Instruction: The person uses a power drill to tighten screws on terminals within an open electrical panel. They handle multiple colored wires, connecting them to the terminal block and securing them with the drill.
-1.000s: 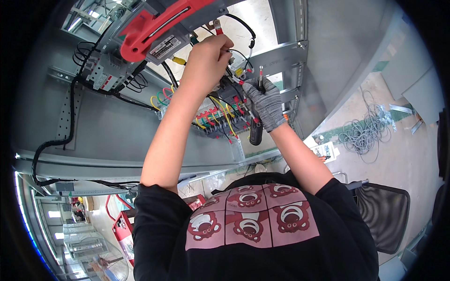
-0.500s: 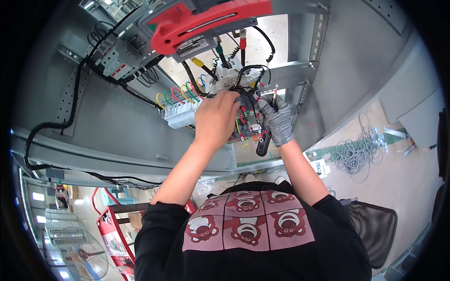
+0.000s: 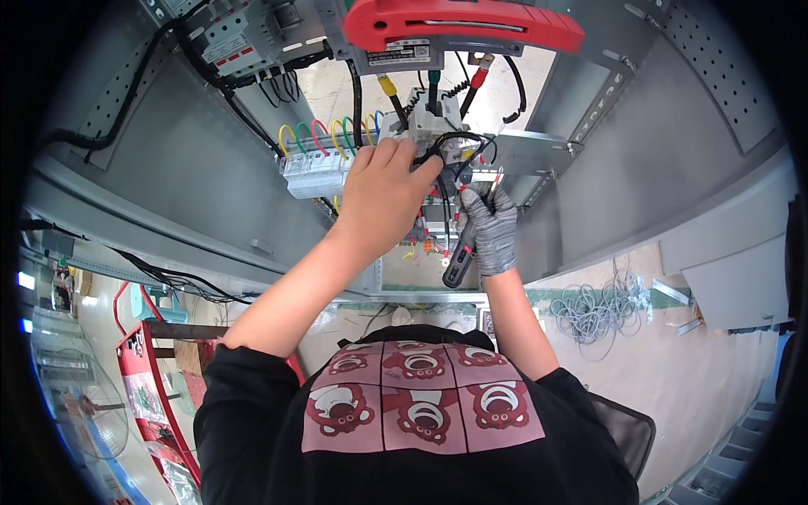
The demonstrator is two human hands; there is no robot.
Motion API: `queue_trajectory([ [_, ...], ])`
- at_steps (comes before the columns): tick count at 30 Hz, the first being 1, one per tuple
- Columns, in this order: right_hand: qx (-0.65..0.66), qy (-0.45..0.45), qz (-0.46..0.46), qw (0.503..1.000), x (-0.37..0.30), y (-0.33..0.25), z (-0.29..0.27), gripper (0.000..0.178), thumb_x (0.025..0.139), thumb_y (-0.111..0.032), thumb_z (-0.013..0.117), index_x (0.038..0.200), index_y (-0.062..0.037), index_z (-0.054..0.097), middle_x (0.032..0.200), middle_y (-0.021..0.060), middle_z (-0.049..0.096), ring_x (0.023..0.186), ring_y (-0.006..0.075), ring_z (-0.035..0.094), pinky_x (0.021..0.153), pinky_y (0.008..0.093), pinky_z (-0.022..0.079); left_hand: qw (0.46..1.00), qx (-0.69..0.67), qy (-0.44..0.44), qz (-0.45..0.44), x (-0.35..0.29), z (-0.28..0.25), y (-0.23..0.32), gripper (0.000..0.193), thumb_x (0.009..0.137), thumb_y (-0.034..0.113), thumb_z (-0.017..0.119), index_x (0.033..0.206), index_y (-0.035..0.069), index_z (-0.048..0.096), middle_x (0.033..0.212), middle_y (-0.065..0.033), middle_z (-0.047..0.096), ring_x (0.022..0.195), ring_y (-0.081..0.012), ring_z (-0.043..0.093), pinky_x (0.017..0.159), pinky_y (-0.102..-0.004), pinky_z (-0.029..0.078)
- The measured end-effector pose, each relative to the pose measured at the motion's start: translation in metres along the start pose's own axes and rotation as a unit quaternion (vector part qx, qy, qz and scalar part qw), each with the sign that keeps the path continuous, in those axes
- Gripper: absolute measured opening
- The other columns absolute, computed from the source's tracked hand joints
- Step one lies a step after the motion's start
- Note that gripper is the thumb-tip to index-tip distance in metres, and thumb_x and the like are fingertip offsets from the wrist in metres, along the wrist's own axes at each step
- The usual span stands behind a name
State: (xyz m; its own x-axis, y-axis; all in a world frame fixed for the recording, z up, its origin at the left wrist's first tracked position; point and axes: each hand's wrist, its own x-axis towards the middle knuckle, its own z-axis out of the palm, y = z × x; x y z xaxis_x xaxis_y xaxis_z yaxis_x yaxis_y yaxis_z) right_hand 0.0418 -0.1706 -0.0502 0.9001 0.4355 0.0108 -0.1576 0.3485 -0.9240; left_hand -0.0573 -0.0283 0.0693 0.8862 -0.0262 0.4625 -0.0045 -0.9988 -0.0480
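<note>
My bare left hand (image 3: pixel 380 194) reaches into the grey metal cabinet, its fingers bent over a pale electrical device (image 3: pixel 433 124). The thumb lies against a bundle of black wires (image 3: pixel 447 156), and the fingertips' grip is hidden. My right hand (image 3: pixel 495 229), in a grey knit glove, is closed around a black-handled tool (image 3: pixel 459 263) with red marks. The tool's handle slants down toward me; its working end cannot be made out. A short wire end with a red sleeve (image 3: pixel 497 177) sticks up by the gloved fingers.
Overhead is a large red switch handle (image 3: pixel 463 25). Left of my hands, a white terminal block (image 3: pixel 316 172) carries coloured wire loops. Cabinet walls (image 3: pixel 210 172) flank both arms. Loose grey cable (image 3: pixel 596 313) lies on the floor at right; a red cart (image 3: pixel 156 396) stands at left.
The view has shifted, so the cabinet appears moved. My left hand's fingers are more spread over the device, with the thumb apart. The tool's handle now slants more to the left.
</note>
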Motion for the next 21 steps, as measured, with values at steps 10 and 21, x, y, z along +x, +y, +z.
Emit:
queue_trajectory([
  [10, -0.046, -0.048, -0.013, 0.998, -0.007, 0.007, 0.002, 0.008, 0.088, -0.007, 0.069, 0.093, -0.0029, 0.064, 0.075, -0.0003, 0.065, 0.061, 0.0050, 0.056, 0.056, 0.0203, 0.046, 0.980, -0.098, 0.151, -0.083, -0.008, 0.026, 0.003, 0.016, 0.077, 0.014, 0.071, 0.090, 0.009, 0.063, 0.102, -0.0080, 0.054, 0.096, -0.0280, 0.053, 0.081, -0.0412, 0.040],
  [21, 0.003, -0.045, 0.002, 0.999, 0.001, -0.007, 0.002, 0.007, 0.089, -0.006, 0.068, 0.093, -0.0029, 0.063, 0.070, 0.0043, 0.064, 0.053, 0.0090, 0.056, 0.048, 0.0228, 0.044, 0.968, -0.097, 0.185, -0.138, 0.023, 0.035, -0.014, 0.032, 0.078, 0.008, 0.072, 0.106, 0.006, 0.056, 0.092, -0.0093, 0.063, 0.078, -0.0284, 0.063, 0.066, -0.0389, 0.049],
])
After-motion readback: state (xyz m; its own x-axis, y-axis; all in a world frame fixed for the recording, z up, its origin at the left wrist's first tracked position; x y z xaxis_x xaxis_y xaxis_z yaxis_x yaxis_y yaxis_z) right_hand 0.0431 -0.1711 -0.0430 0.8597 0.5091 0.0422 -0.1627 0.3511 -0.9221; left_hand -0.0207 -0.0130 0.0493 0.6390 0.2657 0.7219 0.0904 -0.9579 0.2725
